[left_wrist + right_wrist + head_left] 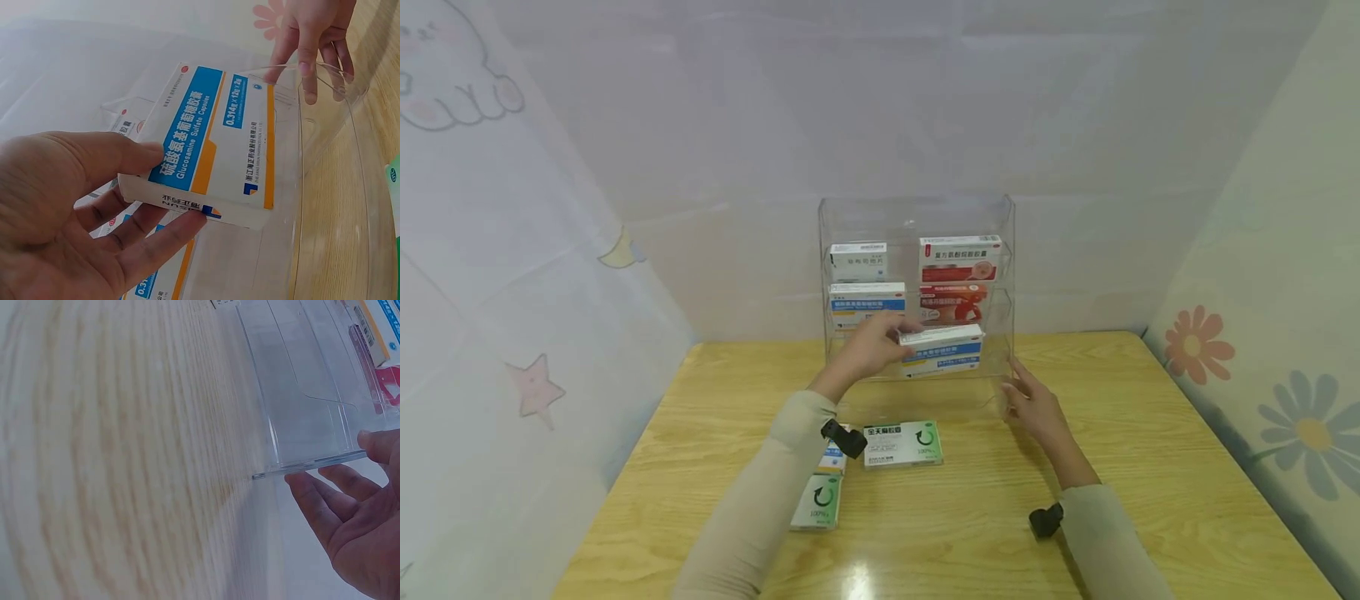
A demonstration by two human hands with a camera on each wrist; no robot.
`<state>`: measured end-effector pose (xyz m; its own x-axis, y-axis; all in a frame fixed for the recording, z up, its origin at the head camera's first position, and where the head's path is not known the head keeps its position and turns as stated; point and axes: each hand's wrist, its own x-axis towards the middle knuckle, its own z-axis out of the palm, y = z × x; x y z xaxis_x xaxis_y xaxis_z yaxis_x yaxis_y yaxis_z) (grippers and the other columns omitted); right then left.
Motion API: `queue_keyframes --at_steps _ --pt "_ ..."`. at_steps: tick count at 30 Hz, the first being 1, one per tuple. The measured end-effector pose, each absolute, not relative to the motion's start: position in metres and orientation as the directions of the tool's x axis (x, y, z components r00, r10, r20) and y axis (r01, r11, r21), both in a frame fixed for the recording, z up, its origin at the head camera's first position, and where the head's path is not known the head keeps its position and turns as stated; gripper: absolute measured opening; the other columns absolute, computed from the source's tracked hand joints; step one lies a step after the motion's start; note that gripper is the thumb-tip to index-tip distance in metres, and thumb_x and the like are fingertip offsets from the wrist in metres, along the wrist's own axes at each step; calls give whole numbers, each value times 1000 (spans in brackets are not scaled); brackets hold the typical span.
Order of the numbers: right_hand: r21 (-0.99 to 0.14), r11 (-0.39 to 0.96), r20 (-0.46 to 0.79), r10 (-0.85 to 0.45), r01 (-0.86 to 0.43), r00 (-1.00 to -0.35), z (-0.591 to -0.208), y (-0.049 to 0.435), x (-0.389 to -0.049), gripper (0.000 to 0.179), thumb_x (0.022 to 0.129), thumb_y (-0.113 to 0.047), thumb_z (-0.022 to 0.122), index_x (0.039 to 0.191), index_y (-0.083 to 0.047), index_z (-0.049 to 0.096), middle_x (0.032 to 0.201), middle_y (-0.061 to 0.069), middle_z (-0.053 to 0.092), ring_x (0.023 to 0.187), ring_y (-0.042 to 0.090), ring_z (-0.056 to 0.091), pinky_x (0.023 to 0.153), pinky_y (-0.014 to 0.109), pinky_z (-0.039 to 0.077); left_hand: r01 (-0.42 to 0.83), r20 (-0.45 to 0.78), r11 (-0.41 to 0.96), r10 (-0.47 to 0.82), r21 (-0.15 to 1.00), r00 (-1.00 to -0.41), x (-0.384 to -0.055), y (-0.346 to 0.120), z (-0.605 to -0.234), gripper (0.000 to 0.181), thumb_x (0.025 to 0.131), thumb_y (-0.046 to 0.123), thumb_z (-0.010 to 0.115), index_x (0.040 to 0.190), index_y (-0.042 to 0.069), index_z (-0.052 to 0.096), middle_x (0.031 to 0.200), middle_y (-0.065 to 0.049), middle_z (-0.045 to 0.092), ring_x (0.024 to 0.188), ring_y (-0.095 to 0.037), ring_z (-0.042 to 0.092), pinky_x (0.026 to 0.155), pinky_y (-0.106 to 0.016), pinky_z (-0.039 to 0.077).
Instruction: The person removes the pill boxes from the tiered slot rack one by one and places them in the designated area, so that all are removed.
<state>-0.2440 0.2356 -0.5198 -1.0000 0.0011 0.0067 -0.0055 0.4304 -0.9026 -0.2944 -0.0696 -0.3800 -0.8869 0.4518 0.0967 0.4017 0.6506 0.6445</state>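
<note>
My left hand [874,343] pinches one end of a white, blue and orange medicine box [951,352] between thumb and fingers. In the left wrist view that box [209,144] reads Glucosamine Sulfate Capsules and is slightly tilted. It is at the lowest tier, on the right, of a clear plastic display rack [917,218]. My right hand [1036,408] holds the rack's right side edge low down; in the right wrist view the thumb lies on one face of the panel and the fingers [312,497] on the other.
In the upper tiers stand a white box [859,262], another blue-and-white box [867,302] and two red-and-white boxes [961,258]. On the wooden table [970,533], before the rack, lie a green-and-white box [902,444], a second green one [817,502] and a partly hidden blue-and-white box [835,460].
</note>
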Motion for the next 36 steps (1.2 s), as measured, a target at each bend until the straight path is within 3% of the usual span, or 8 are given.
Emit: queue_keyframes --at_steps 13,17,25,36 --pt "-906 424 -7 -14 0 -1000 -521 237 -245 62 108 -32 49 162 -38 18 153 21 46 126 44 57 94 47 56 416 69 582 525 698 -849 -271 -89 -384 33 90 13 77 122 14 72 123 -2 67 105 -21 63 80 -31 57" --pt "-903 430 -2 -19 -7 -1000 -521 238 -245 62 108 -34 48 162 -36 17 153 21 46 123 43 60 94 47 57 369 33 558 520 744 -853 -267 -94 -386 33 90 10 76 123 12 71 124 -4 64 103 -22 64 75 -30 60" --pt "-899 439 8 -25 -18 -1000 -521 239 -243 62 108 -32 48 163 -33 18 153 20 46 121 44 61 94 48 56 221 -98 479 554 850 -827 -261 -105 -398 33 92 4 72 125 5 69 109 -10 66 94 -22 68 76 -40 63" --pt "-896 444 13 -26 -23 -1000 -520 239 -243 62 109 -32 48 163 -34 18 153 22 45 122 46 59 95 50 55 144 -189 471 588 870 -787 -254 -119 -421 33 94 10 72 127 6 67 110 -12 63 95 -22 66 79 -42 62"
